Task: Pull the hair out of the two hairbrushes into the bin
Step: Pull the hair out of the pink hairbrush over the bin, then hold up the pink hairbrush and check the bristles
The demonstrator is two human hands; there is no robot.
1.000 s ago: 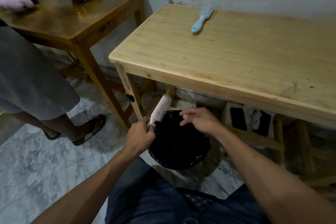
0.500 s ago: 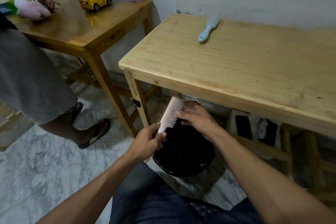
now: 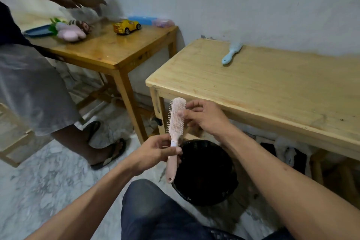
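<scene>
My left hand grips the handle of a pink hairbrush, held upright above the left rim of the black bin on the floor. My right hand is at the brush head, thumb and fingers pinching at the bristles on its right side. Whether hair is caught between those fingers is too small to tell. A light blue hairbrush lies on the pale wooden table, near its back edge by the wall.
A darker wooden table at the left holds a yellow toy car, plush toys and boxes. Another person stands beside it in sandals, hands over the tabletop. The floor is marble. Bags lie under the pale table.
I have lifted the pink brush from just over the bin up to table-edge height and turned it upright. My right hand rose with it to the bristles. The other person stepped and reached over their table.
</scene>
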